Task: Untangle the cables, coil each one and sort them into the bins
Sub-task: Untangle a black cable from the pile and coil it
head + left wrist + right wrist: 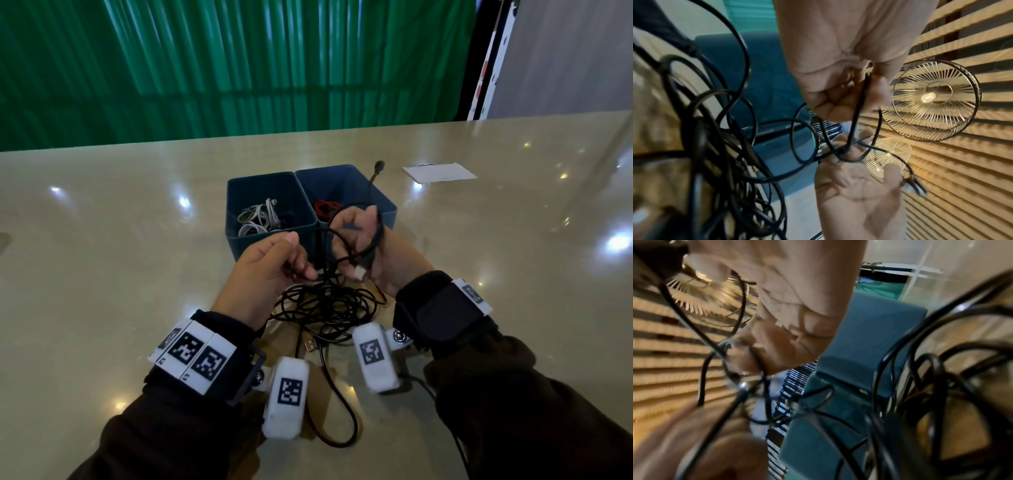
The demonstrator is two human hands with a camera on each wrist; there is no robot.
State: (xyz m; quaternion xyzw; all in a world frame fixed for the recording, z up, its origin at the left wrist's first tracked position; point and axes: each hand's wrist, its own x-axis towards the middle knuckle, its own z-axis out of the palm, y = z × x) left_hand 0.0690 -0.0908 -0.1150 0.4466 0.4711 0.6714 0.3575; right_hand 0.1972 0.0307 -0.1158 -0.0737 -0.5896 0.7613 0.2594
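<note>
Two wrists frame the black cable tangle (325, 305) on the table (102, 240), just before two blue bins (270, 236). Left hand (270, 270) pinches one strand; right hand (363, 246), fingers (342, 222) curled, holds loops and a plug, likely to keep the coil from springing loose. Left bin holds grey cables (255, 219), the right bin red cable (325, 207).

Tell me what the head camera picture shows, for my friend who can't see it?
Two hands, left and right, lift black cable strands from a tangled black cable pile on a shiny beige table. Behind sit two dark blue plastic bins: the left bin holds grey cables, the right bin red cable.
</note>
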